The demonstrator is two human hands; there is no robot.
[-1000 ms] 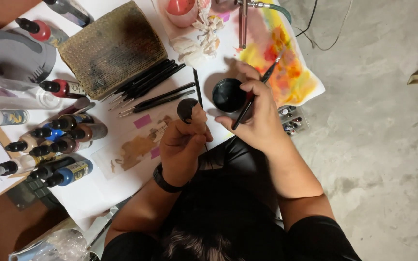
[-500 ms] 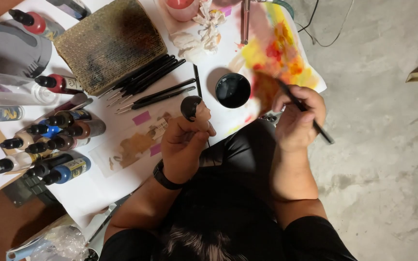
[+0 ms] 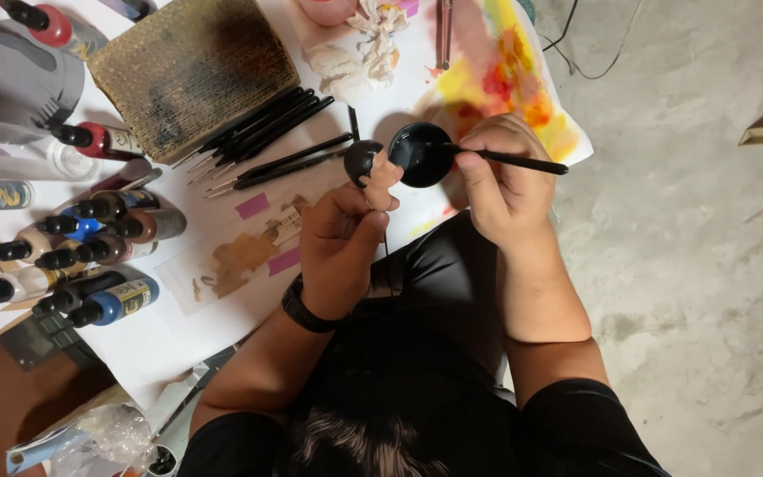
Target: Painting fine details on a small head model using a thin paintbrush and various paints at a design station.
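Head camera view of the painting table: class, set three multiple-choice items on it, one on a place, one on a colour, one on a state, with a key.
1. Where is the row of loose brushes?
A. Beside the woven mat
B. On the floor
C. In a jar

2. What colour is the small round dish?
A. White
B. Black
C. Yellow

3. What is the right hand doing?
A. Lying flat and empty
B. Gripping a bottle
C. Holding a thin brush

Key: 1 A, they lie along the edge of the woven mat; 2 B, it is glossy black; 3 C, its fingers pinch a brush tipped into the dish.
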